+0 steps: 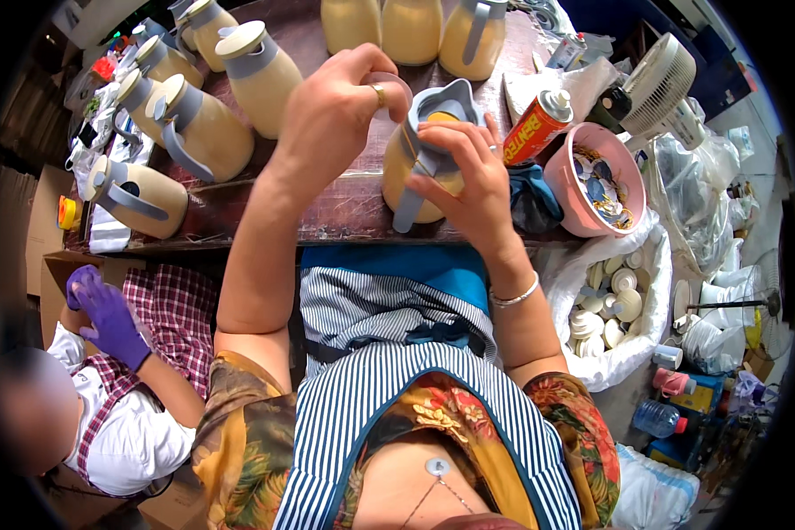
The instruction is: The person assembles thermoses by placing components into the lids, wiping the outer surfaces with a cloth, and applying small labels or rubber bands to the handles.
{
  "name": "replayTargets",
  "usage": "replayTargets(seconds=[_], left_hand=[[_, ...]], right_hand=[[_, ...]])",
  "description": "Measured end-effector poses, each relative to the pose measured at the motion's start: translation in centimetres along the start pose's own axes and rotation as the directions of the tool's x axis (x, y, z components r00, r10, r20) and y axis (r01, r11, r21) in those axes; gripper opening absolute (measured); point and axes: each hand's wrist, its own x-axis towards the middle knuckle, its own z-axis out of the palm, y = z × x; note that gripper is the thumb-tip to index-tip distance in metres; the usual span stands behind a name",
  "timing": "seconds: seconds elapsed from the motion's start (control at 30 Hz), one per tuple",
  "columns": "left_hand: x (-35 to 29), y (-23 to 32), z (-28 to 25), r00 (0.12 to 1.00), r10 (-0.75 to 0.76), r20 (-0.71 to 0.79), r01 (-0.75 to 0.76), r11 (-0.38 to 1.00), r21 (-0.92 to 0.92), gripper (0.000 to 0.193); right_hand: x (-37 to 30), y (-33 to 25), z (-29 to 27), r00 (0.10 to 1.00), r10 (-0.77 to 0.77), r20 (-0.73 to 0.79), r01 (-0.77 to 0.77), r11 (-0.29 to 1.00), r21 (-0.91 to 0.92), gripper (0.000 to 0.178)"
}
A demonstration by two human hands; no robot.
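Observation:
A cream jug (389, 174) with a grey collar, spout and handle stands at the table's front edge. My right hand (468, 166) is closed over the right side of its collar, fingers bent across the mouth. Something yellow shows inside the opening, and a thin yellow cord crosses the collar beside my thumb. Just left of the jug's top, my left hand (344, 102) is raised and closed on a grey rounded piece (399, 95), mostly hidden by the fingers.
Several lidded jugs (265, 84) stand or lean at left and back. On the right are a red spray can (539, 126), a pink bucket (567, 190) of tags, a white sack (658, 291) of pale discs and a fan (660, 75). A purple-gloved co-worker (115, 331) sits at left.

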Motion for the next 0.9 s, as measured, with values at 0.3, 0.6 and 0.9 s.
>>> replayTargets(seconds=[0.3,0.6,0.9], left_hand=[[-9.1,4.7,12.6,0.740,-0.469,-0.482,0.418,0.882,-0.217,0.020],[-13.2,1.2,7.7,0.799,-0.434,-0.417,0.240,0.865,-0.441,0.028],[-12.5,3.0,7.1,0.769,-0.482,-0.420,0.322,0.860,-0.397,0.032]], right_hand=[[0.7,1.1,3.2,0.890,-0.113,-0.443,0.096,0.994,-0.060,0.033],[-30.2,10.9,-19.5,0.336,0.854,-0.398,-0.538,-0.172,-0.825,0.041],[-24.3,9.4,-21.6,0.721,0.481,-0.499,-0.650,0.220,-0.727,0.059]])
